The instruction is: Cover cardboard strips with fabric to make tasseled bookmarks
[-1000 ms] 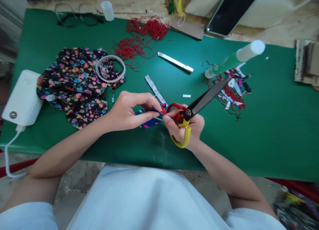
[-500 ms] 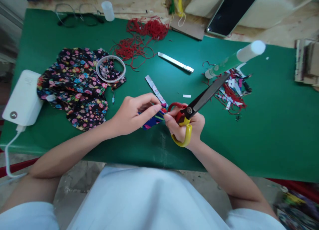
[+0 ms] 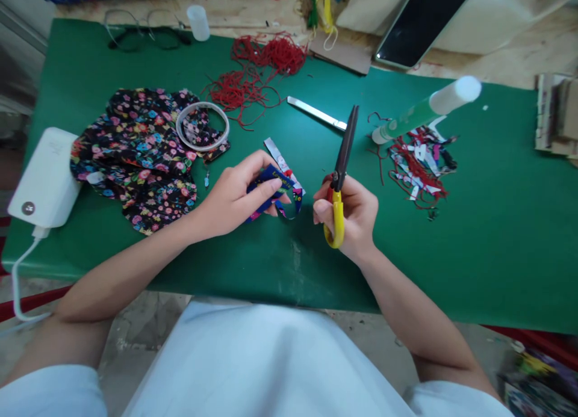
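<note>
My left hand (image 3: 237,197) pinches a small blue patterned cloth piece (image 3: 266,185) between thumb and fingers. A dark patterned loop (image 3: 297,201) hangs at its right side. Just behind, a pale printed strip (image 3: 280,158) lies on the green table. In my right hand (image 3: 354,215) are scissors (image 3: 344,152) with red and yellow handles, their blades together and pointing away from me. The hands are apart. Past the scissors' tips lies a slim silver cutter (image 3: 313,111).
Black floral fabric (image 3: 139,146) with a clear ring (image 3: 203,126) and a white power bank (image 3: 45,177) lie left. Red cords (image 3: 271,53) lie behind. A glue bottle (image 3: 424,110) stands by scraps (image 3: 419,164) at right; a phone (image 3: 422,23) and glasses (image 3: 147,32) are farther back.
My hands have moved apart. The blue cloth is now lifted in my left hand, out of my right hand's fingers. The scissors have swung from pointing right to pointing nearly straight away from me.
</note>
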`<state>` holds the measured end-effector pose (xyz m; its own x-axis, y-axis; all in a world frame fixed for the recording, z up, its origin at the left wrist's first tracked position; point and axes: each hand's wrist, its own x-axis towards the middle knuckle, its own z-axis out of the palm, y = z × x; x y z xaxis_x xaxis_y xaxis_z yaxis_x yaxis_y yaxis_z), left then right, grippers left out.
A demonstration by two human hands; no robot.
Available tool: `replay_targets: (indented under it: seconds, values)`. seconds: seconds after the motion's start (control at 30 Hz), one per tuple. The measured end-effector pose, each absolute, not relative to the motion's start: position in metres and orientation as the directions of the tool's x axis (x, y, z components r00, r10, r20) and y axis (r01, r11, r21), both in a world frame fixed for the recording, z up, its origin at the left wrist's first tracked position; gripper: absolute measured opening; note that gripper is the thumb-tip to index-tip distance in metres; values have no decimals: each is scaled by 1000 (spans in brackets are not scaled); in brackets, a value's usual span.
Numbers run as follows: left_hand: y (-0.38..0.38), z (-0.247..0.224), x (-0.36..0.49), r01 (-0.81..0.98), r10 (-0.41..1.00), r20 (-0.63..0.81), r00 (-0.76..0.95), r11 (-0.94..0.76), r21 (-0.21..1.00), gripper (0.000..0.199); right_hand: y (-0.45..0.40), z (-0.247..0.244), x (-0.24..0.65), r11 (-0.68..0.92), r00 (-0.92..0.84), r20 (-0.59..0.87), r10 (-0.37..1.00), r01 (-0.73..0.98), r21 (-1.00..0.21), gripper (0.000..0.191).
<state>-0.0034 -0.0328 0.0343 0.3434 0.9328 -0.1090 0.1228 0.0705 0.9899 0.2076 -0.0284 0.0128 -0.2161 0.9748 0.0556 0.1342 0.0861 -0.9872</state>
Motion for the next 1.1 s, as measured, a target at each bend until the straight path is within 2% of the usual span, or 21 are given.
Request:
replay_targets:
  seconds: [0.07,0.2,0.37,0.47,0.83,1.1]
  values:
    - [-31,34,-7,180,954,-54,296,0,984,21,-23,15,214,188,-275,105,956,294,-937,53]
    - [-28,35,-11,299,965,55,256,-133,945,21,-19,24,218,398,-374,213,903,535,-745,52]
    - [-27,41,-13,433,953,140,269,-250,866,14,-20,25,217,505,-406,301,863,709,-492,44]
    - [-27,45,-14,500,952,169,253,-279,820,16,-19,23,219,535,-423,339,841,746,-397,39]
    - [-23,46,-19,655,923,269,274,-384,651,16,-17,20,226,590,-464,402,789,753,-289,36]
    - [-22,43,-21,800,897,325,299,-422,427,23,-16,24,227,553,-466,326,823,789,-268,41]
